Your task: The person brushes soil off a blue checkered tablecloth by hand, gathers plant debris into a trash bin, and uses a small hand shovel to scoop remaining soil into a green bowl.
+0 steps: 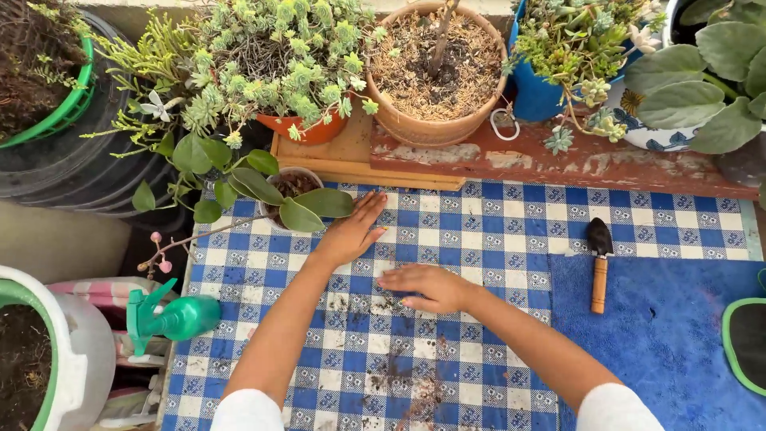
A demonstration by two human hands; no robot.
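Sweeping loose soil seems to be the step in hand: both hands lie flat on the blue-and-white checked cloth [479, 231] that covers the worktop, and dark soil crumbs [399, 371] are scattered just below the fingers, toward the person. The left hand [351, 231] rests palm down with its fingers stretched out and released, grasping nothing; its fingertips point toward the small pot with broad green leaves [291, 191], which stands just beside them. The right hand [427, 287] is also flat and released, its fingers [391, 281] pointing left, touching the cloth at the upper edge of the crumbs. A small trowel with a wooden handle [599, 263] lies well apart, to the right of the right hand's wrist, at the edge of a blue towel [662, 335]. A green spray bottle [171, 318] lies to the left, beyond the left forearm. In my judgement, the next move calls for keeping the palms low and drawing the crumbs together without pushing them off the cloth.
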